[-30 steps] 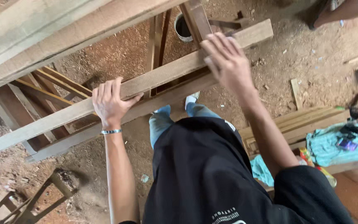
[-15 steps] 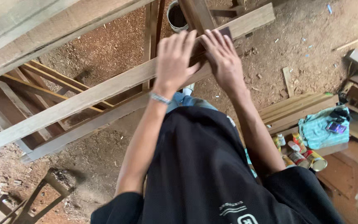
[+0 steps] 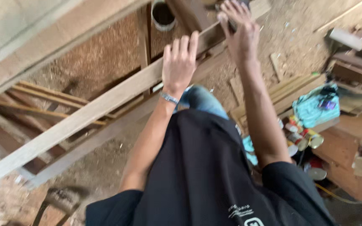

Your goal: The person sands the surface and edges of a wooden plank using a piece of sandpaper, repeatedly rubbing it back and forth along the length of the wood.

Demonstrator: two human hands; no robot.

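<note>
Both hands lie spread flat on the long plank (image 3: 84, 117): left hand (image 3: 180, 62) mid-plank, right hand (image 3: 240, 35) further along it.

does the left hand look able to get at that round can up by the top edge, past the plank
Probably yes. The left hand lies flat on the long plank, and the round can sits just beyond its fingertips with nothing between them.

Possibly labelled round tins (image 3: 300, 138) at right.
</note>
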